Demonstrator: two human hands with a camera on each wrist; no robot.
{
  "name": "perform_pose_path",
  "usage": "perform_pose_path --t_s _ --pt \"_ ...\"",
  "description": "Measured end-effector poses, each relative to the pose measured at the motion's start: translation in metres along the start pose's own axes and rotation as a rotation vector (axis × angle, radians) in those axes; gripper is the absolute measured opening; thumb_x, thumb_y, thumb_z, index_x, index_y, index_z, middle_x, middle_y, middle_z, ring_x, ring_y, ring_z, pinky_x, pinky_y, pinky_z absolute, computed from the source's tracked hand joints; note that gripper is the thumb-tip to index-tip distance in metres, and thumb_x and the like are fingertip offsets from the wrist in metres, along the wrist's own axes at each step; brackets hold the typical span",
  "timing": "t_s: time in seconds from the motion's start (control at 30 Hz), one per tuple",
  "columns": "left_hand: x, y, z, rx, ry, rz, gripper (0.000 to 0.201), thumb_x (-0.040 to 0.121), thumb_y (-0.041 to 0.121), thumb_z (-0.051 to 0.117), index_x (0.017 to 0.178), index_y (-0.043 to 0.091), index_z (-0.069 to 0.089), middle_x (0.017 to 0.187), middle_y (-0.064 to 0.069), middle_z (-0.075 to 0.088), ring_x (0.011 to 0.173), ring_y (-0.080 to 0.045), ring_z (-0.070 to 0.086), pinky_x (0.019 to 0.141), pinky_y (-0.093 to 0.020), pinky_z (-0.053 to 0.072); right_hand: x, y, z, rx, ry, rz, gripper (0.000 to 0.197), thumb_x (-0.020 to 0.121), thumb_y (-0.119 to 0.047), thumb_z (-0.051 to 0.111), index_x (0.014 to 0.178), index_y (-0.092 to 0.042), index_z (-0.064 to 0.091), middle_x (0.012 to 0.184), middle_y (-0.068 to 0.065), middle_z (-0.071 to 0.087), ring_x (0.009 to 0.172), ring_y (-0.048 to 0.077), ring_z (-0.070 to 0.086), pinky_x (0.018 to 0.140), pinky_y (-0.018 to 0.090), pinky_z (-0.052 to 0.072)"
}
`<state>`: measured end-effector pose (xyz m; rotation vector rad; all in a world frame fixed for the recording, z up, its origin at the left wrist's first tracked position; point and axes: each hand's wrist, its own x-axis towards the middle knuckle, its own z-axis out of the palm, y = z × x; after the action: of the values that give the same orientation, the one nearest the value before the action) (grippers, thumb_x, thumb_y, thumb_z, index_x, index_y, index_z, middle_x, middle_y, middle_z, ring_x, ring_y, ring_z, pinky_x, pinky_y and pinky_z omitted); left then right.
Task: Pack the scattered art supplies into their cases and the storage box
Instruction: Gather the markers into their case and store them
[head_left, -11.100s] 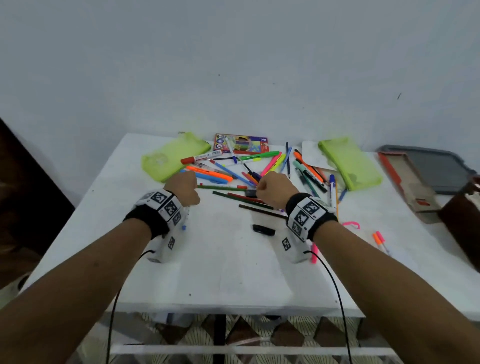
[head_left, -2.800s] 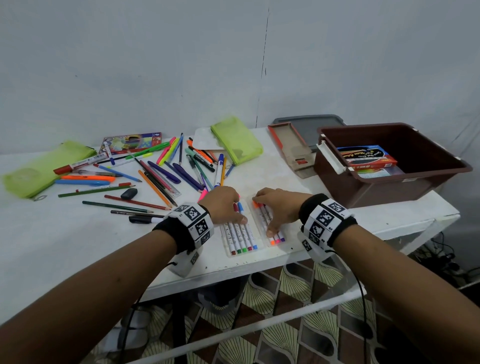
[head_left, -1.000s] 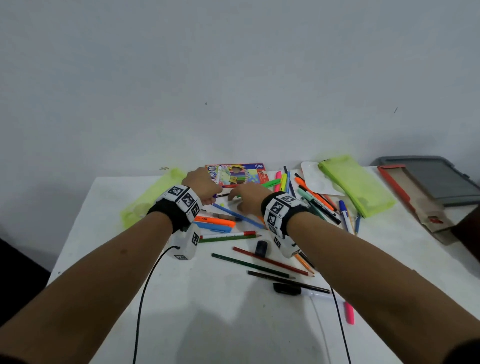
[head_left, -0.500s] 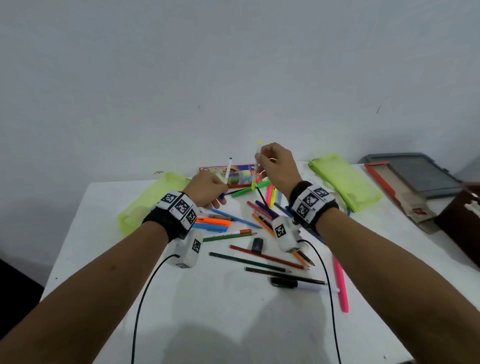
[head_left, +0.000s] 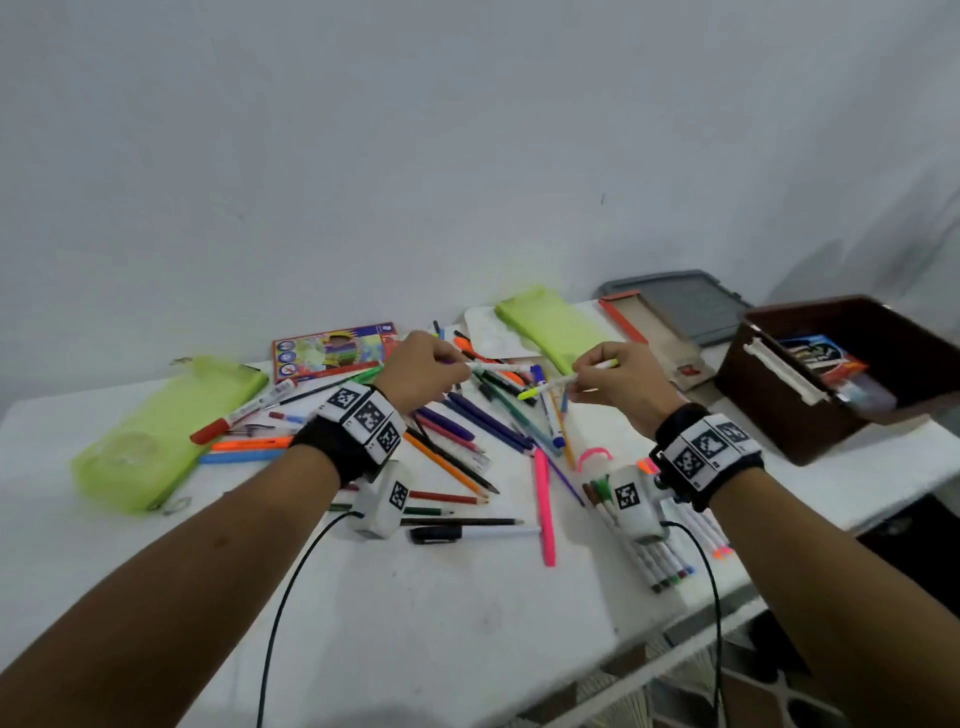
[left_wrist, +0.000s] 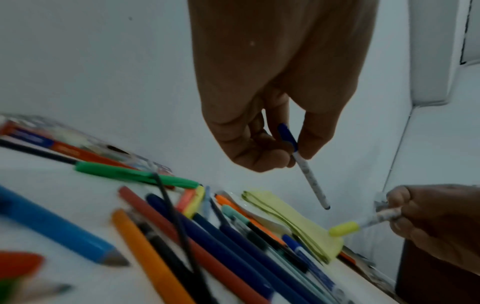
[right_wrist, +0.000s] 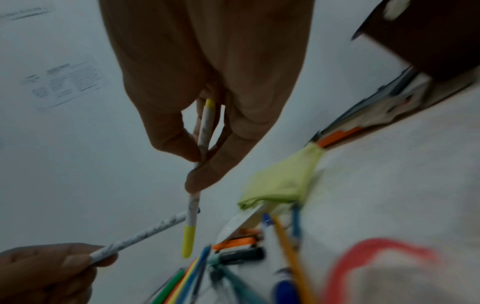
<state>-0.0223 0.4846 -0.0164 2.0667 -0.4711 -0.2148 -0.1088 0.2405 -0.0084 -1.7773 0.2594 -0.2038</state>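
My left hand (head_left: 456, 367) pinches a white marker with a blue cap (left_wrist: 303, 164), held in the air above the scattered pens. My right hand (head_left: 577, 377) pinches a white marker with a yellow cap (head_left: 549, 387), its cap pointing left toward the other marker. The two markers nearly meet tip to tip (right_wrist: 191, 214). A clear marker case (head_left: 667, 564) with several markers lies at the table's front right edge, partly hidden under my right wrist. The brown storage box (head_left: 779, 410) stands at the far right.
Loose pens and pencils (head_left: 467, 441) cover the middle of the white table. Two lime pouches lie at the left (head_left: 156, 436) and at the back (head_left: 550, 322). A coloured-pencil box (head_left: 332, 351), an open cardboard box (head_left: 652, 335) and a grey lid (head_left: 685, 299) sit along the back.
Both hands have come down and to the right with their markers, which have turned from upright to nearly level. The view has swung right, bringing the marker case and brown box in.
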Motion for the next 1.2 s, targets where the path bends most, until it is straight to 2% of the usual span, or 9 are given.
perform_pose_path --t_s 0.1,0.2,0.3,0.43,0.57,0.73,0.87,1.07,1.2 --pt "-0.001 0.019 0.036 -0.061 -0.060 0.028 0.009 0.086 0.016 0.070 0.088 0.007 0.074 0.071 -0.013 0.068 0.063 -0.020 0.063 0.060 -0.030 0.057 -0.017 0.022 -0.052 -0.106 0.017 0.053 0.014 0.082 0.010 0.067 0.072 0.003 0.062 0.068 0.016 0.063 0.063 0.026 0.065 0.064 0.030 0.060" --pt "-0.006 0.039 0.070 -0.162 -0.101 0.007 0.014 0.088 0.016 0.070 0.091 0.002 0.073 0.077 -0.015 0.070 0.066 -0.016 0.063 0.055 -0.021 0.052 -0.031 0.042 -0.100 -0.326 0.039 0.060 0.014 0.081 0.003 0.073 0.070 -0.003 0.065 0.075 0.017 0.069 0.069 0.021 0.064 0.063 0.028 0.055" --pt "-0.010 0.057 0.100 -0.241 -0.147 -0.035 0.015 0.089 0.011 0.066 0.086 -0.003 0.068 0.079 -0.023 0.068 0.067 -0.021 0.064 0.055 -0.024 0.053 -0.043 0.057 -0.136 -0.577 0.052 0.033 0.016 0.075 -0.004 0.080 0.064 -0.009 0.068 0.075 0.012 0.072 0.066 0.015 0.061 0.066 0.030 0.050" --pt "-0.017 0.075 0.136 -0.309 -0.287 -0.121 0.006 0.089 -0.002 0.063 0.084 -0.001 0.060 0.075 -0.023 0.065 0.060 -0.021 0.068 0.049 -0.024 0.054 -0.056 0.075 -0.156 -0.813 -0.068 0.051 0.009 0.073 -0.009 0.081 0.070 -0.011 0.072 0.072 0.003 0.071 0.070 0.018 0.064 0.065 0.028 0.050" --pt "-0.022 0.084 0.166 -0.365 -0.333 -0.229 0.020 0.085 -0.004 0.068 0.098 0.003 0.054 0.072 -0.026 0.065 0.052 -0.023 0.065 0.052 -0.027 0.057 -0.061 0.087 -0.159 -0.855 -0.123 0.024 0.010 0.078 -0.012 0.075 0.081 -0.017 0.068 0.078 -0.003 0.065 0.075 0.015 0.060 0.063 0.021 0.042" --pt "-0.028 0.089 0.196 -0.274 -0.355 -0.292 0.019 0.087 -0.001 0.067 0.096 0.001 0.051 0.071 -0.026 0.061 0.051 -0.025 0.058 0.050 -0.029 0.054 -0.064 0.091 -0.156 -0.894 -0.111 -0.044 0.014 0.082 -0.012 0.068 0.096 -0.013 0.070 0.082 -0.003 0.061 0.083 0.018 0.060 0.071 0.026 0.047" --pt "-0.029 0.079 0.214 -0.022 -0.329 -0.256 0.021 0.082 0.009 0.075 0.086 -0.003 0.058 0.077 -0.033 0.067 0.056 -0.028 0.058 0.062 -0.043 0.055 -0.074 0.094 -0.158 -0.910 -0.149 -0.080 0.019 0.084 -0.012 0.065 0.101 -0.011 0.071 0.084 -0.003 0.060 0.082 0.016 0.057 0.071 0.025 0.044" --pt "-0.029 0.082 0.226 0.287 -0.229 -0.169 0.034 0.079 0.024 0.078 0.089 -0.006 0.067 0.067 -0.018 0.071 0.050 -0.019 0.061 0.065 -0.037 0.059 -0.079 0.099 -0.159 -0.880 -0.197 -0.069 0.022 0.084 -0.010 0.062 0.105 -0.011 0.069 0.087 0.001 0.067 0.084 0.017 0.061 0.069 0.024 0.042" --pt "-0.028 0.083 0.232 0.492 -0.211 -0.124 0.036 0.076 0.034 0.080 0.069 0.003 0.065 0.065 -0.009 0.068 0.062 -0.024 0.065 0.066 -0.033 0.056 -0.079 0.100 -0.159 -0.865 -0.200 -0.067 0.021 0.084 -0.011 0.063 0.104 -0.011 0.069 0.086 0.001 0.067 0.084 0.018 0.062 0.070 0.025 0.043"
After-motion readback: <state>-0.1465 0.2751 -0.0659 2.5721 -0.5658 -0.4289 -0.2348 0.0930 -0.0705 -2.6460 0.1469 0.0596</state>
